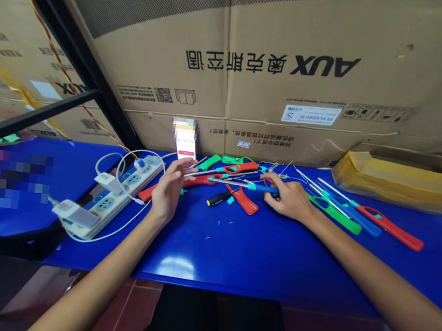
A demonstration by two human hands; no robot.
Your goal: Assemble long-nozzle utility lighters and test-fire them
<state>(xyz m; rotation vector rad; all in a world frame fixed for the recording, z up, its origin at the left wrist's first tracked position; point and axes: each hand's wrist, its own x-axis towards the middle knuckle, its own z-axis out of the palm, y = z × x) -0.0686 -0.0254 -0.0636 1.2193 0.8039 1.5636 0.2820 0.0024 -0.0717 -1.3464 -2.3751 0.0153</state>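
A blue lighter (263,189) is grasped in the right hand (292,197) above the tabletop (234,254), its metal rod (233,183) directed toward the left hand (167,188), whose grip cannot be determined. The rod could be snagged by loose lighters (246,201) crowded nearby; the close-standing phone (185,142) could be knocked. The yellow-taped box's (402,181) contents are not visible.

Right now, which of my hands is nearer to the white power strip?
Left. Your left hand is just to the right of the power strip's far end; your right hand is farther right, past the black-and-yellow screwdriver.
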